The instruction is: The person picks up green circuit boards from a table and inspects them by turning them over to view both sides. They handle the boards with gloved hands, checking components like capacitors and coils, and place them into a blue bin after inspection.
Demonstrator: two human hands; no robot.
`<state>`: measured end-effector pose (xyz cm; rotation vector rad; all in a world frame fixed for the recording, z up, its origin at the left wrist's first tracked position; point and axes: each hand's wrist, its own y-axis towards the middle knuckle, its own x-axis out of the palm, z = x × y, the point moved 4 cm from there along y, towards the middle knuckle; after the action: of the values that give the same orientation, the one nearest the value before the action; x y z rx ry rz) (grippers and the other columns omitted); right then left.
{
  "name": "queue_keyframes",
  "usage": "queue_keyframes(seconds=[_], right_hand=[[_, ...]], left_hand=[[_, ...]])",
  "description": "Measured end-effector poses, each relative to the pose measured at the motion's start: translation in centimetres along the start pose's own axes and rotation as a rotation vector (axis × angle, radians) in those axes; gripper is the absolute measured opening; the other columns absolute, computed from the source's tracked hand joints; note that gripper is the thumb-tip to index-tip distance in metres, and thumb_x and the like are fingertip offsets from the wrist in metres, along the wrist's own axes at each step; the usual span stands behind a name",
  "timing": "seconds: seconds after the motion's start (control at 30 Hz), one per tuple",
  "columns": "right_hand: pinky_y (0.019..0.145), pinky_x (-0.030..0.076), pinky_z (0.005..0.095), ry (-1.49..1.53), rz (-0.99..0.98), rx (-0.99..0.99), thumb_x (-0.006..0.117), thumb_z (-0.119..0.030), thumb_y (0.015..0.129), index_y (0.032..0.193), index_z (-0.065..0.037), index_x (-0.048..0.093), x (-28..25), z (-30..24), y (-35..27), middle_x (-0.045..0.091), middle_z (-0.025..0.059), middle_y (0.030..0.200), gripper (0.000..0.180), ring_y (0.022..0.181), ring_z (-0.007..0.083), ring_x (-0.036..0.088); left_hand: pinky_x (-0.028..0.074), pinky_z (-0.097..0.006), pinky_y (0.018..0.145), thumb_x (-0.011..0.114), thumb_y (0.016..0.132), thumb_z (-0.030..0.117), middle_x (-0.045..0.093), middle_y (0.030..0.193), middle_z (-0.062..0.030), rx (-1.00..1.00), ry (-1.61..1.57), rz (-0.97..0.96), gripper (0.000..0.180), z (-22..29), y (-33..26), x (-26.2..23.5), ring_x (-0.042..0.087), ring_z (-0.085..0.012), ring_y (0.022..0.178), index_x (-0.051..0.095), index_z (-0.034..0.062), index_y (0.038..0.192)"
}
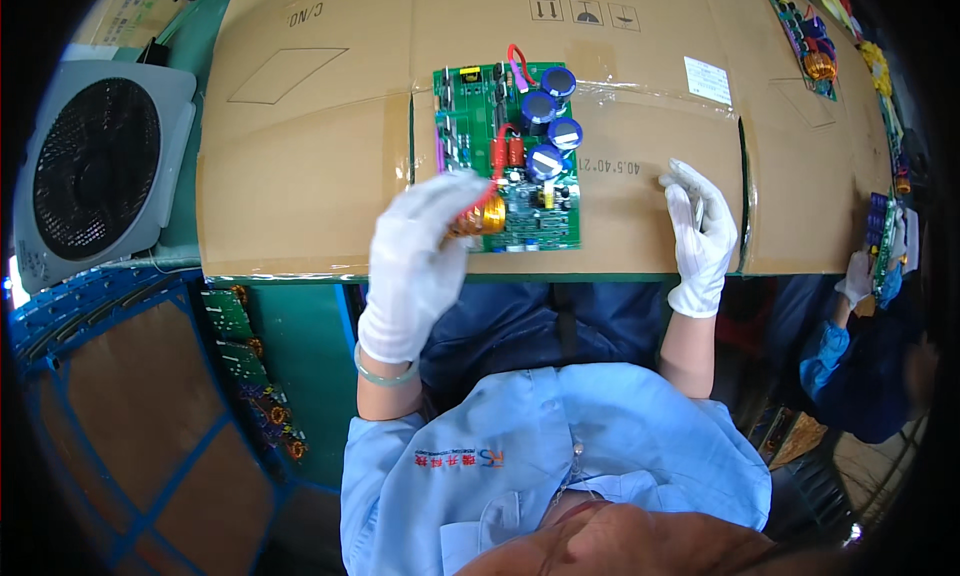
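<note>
Through my feed, the circuit board (pixel 530 191) lies flat on the cardboard (pixel 310 176) covering the desk (pixel 184 226), just in from the middle of the near edge. My left hand (pixel 415 251) is over its near left corner, fingers at the copper coil (pixel 490 216) and the red wire (pixel 496 171); I can't tell whether they grip either or only touch. To work this corner well, I'd judge, I should press lightly, avoid tugging the wire, and steady the board by its bare right rim rather than by the blue cans (pixel 538 109). The left forearm rises from the near edge, palm down, wrist bent inward. My right hand (pixel 703 231) hovers right of the board, clear of it, fingers loosely curled; I can't tell if they pinch anything. Farther out, the fan (pixel 98 166) sits by the desk's left edge, and another board (pixel 815 51) lies toward the far right corner.
</note>
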<state>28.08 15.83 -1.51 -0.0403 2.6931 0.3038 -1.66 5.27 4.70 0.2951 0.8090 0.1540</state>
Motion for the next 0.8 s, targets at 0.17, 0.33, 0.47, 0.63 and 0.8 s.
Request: queue_keyframes(seconds=[0.17,0.33,0.47,0.63,0.8], right_hand=[[0.091,0.055,0.0327,-0.064,0.014,-0.042,0.076,-0.004,0.089,0.109,-0.001,0.074,0.2,-0.2,0.0,0.076,0.0119,0.107,0.021,0.098,0.022,0.072],[0.09,0.055,0.0325,-0.08,0.012,-0.065,0.077,-0.004,0.088,0.108,-0.001,0.075,0.2,-0.7,0.1,0.076,0.0112,0.106,0.021,0.098,0.0217,0.072],[0.089,0.055,0.0321,-0.09,0.013,-0.075,0.077,-0.004,0.087,0.107,-0.001,0.075,0.4,-0.7,0.1,0.076,0.0111,0.106,0.02,0.097,0.0213,0.072],[0.088,0.055,0.0318,-0.098,0.0,-0.103,0.078,-0.004,0.086,0.107,-0.001,0.075,0.4,-0.5,0.1,0.076,0.0111,0.105,0.022,0.095,0.0214,0.072],[0.085,0.056,0.0322,-0.117,-0.005,-0.121,0.078,-0.004,0.085,0.107,-0.001,0.075,0.2,-1.1,0.2,0.076,0.0117,0.104,0.023,0.094,0.0218,0.072]], left_hand=[[0.054,-0.041,0.094,0.076,0.08,-0.004,0.069,0.122,-0.0143,-0.41,-0.185,0.529,0.052,-2.2,-3.9,-0.2,0.068,-0.028,0.109,0.06,0.0002,0.129],[0.053,-0.039,0.095,0.065,0.095,-0.002,0.068,0.12,-0.0179,-0.305,-0.001,0.742,0.028,-2.9,-8.3,1.1,0.066,-0.0285,0.109,0.06,-0.0034,0.123],[0.049,-0.041,0.101,0.068,0.097,0.01,0.065,0.124,-0.0205,-0.159,0.305,0.422,0.036,0.7,-5.1,2.2,0.062,-0.0329,0.117,0.061,-0.0017,0.131],[0.044,-0.044,0.101,0.076,0.087,0.013,0.059,0.132,-0.0221,-0.119,0.33,0.392,0.046,1.6,-2.3,3.0,0.057,-0.0363,0.118,0.064,0.0048,0.131],[0.046,-0.046,0.097,0.081,0.081,0.017,0.061,0.125,-0.0228,-0.147,0.362,0.281,0.051,1.4,-1.1,2.4,0.059,-0.0396,0.111,0.064,0.0049,0.128]])
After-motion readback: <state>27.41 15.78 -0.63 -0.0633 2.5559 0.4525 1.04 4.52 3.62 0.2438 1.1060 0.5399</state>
